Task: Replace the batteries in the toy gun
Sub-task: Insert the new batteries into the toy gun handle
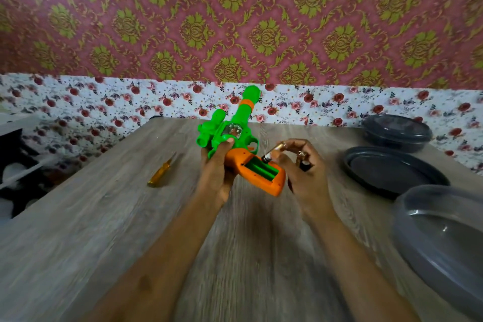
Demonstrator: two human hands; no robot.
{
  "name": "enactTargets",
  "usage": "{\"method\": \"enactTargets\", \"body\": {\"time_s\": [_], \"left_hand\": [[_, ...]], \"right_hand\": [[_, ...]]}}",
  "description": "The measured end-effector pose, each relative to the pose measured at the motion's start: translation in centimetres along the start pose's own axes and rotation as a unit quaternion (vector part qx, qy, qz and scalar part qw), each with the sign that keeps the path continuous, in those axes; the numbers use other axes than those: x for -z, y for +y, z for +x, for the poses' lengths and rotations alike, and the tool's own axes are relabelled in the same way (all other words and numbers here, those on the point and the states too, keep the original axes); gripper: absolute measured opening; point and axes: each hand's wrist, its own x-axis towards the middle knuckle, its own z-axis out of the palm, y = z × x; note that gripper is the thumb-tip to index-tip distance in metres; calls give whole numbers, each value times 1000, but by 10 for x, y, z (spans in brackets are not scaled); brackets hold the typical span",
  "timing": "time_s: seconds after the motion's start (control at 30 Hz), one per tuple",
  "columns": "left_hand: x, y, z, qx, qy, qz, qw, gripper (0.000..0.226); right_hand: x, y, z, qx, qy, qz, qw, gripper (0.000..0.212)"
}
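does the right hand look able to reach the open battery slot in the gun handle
Likely yes: the slot faces up uncovered, and the right hand holds a battery at its edge.

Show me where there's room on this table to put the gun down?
Biggest bare patch: the table between the screwdriver and the near edge. More wood nearer than the left hand and right hand. The right side is crowded with grey dishes.

Left hand (217, 168) grips the green and orange toy gun (231, 129) above the desk (78, 217). Right hand (305, 176) pinches a battery (271, 155) at the open compartment (261, 170) in the grip. Screwdriver (162, 171) lies on the desk, left of the toy gun.
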Motion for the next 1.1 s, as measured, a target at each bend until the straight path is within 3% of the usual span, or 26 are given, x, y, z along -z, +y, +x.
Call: {"method": "enactTargets", "body": {"time_s": [0.2, 0.4, 0.7, 0.83, 0.9, 1.0, 1.1], "left_hand": [[-3, -4, -1, 13, -7, -7, 1000, 54], [-3, -3, -1, 5, -26, -24, 999, 53], [-1, 1, 2, 19, 10, -61, 998, 59], [-1, -1, 0, 14, 17, -34, 999, 55], [-2, 0, 1, 18, 15, -49, 999, 57], [-3, 0, 0, 17, 8, -63, 998, 58], [-5, 0, -4, 10, 12, -35, 999, 55]], "right_hand": [[3, -10, -2, 80, -44, -143, 986, 36], [1, -14, -6, 103, -105, -206, 967, 18], [7, -20, -2, 159, -79, -277, 944, 15], [5, -21, -5, 173, -95, -355, 914, 19], [2, -22, -7, 205, -72, -401, 890, 25], [5, -27, -6, 212, -40, -402, 890, 24], [8, -29, -5, 185, -84, -426, 881, 20]]}}
